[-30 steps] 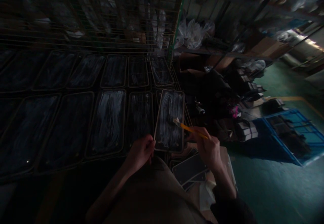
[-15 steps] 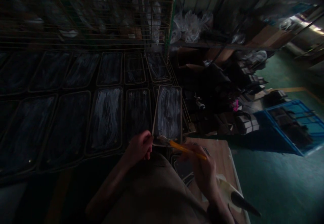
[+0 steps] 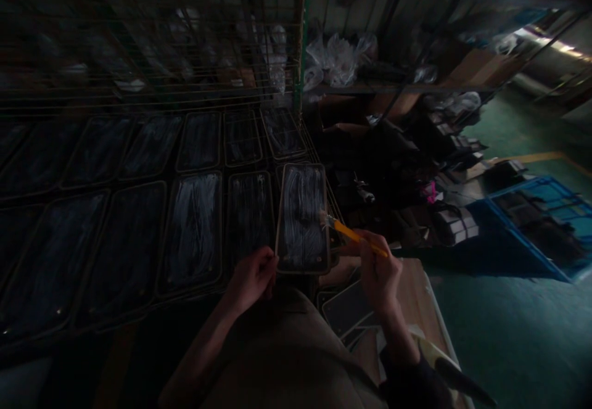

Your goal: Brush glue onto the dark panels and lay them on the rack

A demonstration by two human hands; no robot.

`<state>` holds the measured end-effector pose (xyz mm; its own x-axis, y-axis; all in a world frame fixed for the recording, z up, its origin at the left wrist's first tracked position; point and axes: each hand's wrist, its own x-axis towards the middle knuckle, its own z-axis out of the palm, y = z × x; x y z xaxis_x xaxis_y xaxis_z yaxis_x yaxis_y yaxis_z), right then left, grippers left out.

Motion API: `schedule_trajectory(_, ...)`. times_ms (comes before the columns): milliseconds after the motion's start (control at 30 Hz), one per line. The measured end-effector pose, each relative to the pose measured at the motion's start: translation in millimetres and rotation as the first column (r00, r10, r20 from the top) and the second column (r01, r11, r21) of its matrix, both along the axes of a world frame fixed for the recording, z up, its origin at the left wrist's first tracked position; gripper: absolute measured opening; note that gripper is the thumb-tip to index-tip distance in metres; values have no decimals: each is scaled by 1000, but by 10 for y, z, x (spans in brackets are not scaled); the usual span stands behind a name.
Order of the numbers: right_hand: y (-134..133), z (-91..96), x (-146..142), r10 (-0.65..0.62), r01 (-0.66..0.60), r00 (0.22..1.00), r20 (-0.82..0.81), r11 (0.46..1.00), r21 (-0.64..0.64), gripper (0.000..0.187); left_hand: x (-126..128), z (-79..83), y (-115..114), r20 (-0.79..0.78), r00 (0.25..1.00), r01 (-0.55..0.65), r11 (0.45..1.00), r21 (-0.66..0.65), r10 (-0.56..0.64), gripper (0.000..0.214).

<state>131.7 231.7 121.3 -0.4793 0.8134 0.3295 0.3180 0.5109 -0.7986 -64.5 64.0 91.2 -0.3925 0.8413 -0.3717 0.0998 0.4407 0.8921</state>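
Note:
My right hand (image 3: 380, 268) is closed around the yellow handle of a brush (image 3: 354, 234). Its bristles are at the right edge of a dark rectangular panel (image 3: 303, 218) with rounded corners and a pale rim. Whitish streaks cover most of the panel's face, and small bright spots show near its lower corners. My left hand (image 3: 255, 275) pinches the panel's lower left edge. To the left, another streaked panel (image 3: 193, 230) lies in a row of similar panels on a wire rack. The scene is dark, so fine detail is hard to make out.
Right of my lap, more dark panels (image 3: 349, 310) lie on a wooden board (image 3: 419, 285). A blue crate (image 3: 522, 236) stands on the green floor (image 3: 513, 329). Bundled dark goods (image 3: 456, 224) are piled ahead of it. A green-posted wire frame (image 3: 303, 39) rises behind the panels.
The brush in my right hand has moved up and right, from the panel's bottom edge to its right side. My left hand stays at the lower left corner. The view has shifted slightly.

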Motion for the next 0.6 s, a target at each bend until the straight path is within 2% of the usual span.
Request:
schedule_trajectory(167, 10, -23, 11, 111, -110, 993, 48, 993, -31, 21, 19, -3, -1, 15, 999, -31, 999, -12, 31, 28)
schedule_trajectory(333, -138, 179, 313, 150, -133, 983, 105, 979, -154, 23, 11, 35, 56, 39, 997, -60, 994, -90, 64, 30)
schedule_trajectory(400, -144, 239, 368, 108, -96, 992, 62, 979, -178, 24, 1, 47, 75, 73, 996, -50, 992, -116, 59, 30)
schedule_trajectory(500, -89, 227, 269, 48, -61, 997, -65, 973, -224, 26, -5, 54, 84, 93, 994, -52, 991, -124, 64, 33)
schedule_trajectory(600, -9, 122, 25, 124, -179, 971, -202, 943, -282, 28, 7, 46, 80, 47, 996, -73, 993, -96, 78, 36)
